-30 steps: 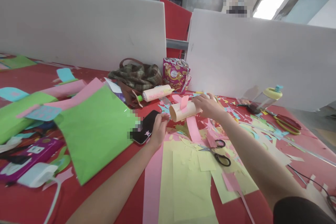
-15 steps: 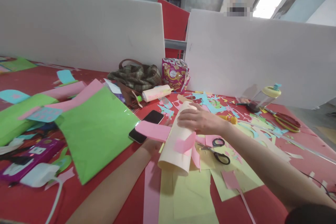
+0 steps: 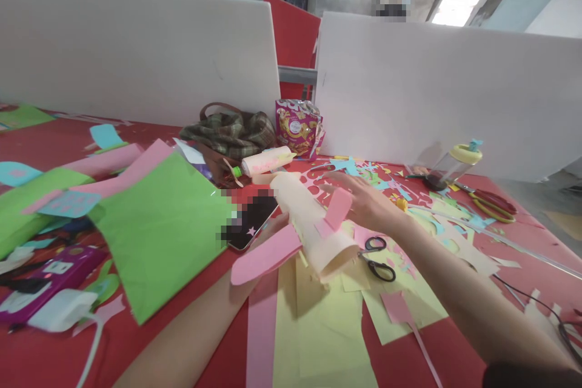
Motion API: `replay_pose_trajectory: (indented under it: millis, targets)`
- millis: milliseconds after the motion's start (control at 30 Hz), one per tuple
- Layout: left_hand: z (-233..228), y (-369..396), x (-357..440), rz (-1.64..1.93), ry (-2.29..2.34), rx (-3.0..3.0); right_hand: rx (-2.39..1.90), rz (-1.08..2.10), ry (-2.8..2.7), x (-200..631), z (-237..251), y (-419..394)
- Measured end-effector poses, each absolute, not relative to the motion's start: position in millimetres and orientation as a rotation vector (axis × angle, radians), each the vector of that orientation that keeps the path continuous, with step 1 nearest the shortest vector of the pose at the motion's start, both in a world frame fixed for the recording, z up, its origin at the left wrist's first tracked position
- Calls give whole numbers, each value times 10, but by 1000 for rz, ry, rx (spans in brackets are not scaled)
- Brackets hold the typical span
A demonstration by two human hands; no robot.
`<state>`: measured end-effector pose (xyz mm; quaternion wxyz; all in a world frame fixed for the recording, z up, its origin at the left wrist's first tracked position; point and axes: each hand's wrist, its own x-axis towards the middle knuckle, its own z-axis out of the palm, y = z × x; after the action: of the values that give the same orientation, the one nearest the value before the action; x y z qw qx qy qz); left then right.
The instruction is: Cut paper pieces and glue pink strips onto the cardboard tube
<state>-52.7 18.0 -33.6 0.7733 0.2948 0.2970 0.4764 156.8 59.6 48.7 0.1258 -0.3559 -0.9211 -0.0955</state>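
Observation:
A cream paper tube (image 3: 302, 203) slants before me, its open near end toward the lower right and a shadow below it. Pink paper strips (image 3: 268, 254) stick out from its side, with another pink tab (image 3: 339, 207) standing up on top. My left hand (image 3: 278, 225) reaches under the tube and holds it from below; its fingers are mostly hidden. Just right of the tube, my right hand (image 3: 364, 200) has its fingers stretched out, with nothing visible in them. Black-handled scissors (image 3: 381, 270) lie below that hand on yellow paper sheets (image 3: 327, 327).
A phone (image 3: 252, 224) and a large green paper sheet (image 3: 163, 236) lie to the left. Behind are a plaid bag (image 3: 231, 133), a snack bag (image 3: 297, 127) and another paper roll (image 3: 268, 160). Red-and-yellow-handled shears (image 3: 493, 203) and a clear bottle (image 3: 452, 167) are at right among paper scraps.
The tube has swung so its near end points lower right instead of lower left. My right hand has come off its top to the right. The phone screen has lit up.

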Motion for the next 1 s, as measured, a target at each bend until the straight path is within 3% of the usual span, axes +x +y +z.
replay_pose_trajectory:
  millis: [267,500,733,1000]
  targets:
    - [-482,548,-404,1026,504,274,-1759,-62,-2415,2100,294,237]
    - [-554,600,-290,1409,642,214,-2479,-211,-2140,2515,-168,-52]
    - [-580,586,-257,1388,660,324,-2258,59,-1817,2681,-478,205]
    - [-581,652,-346,1387,615,230,-2176,265,-1563,2652,-445,401]
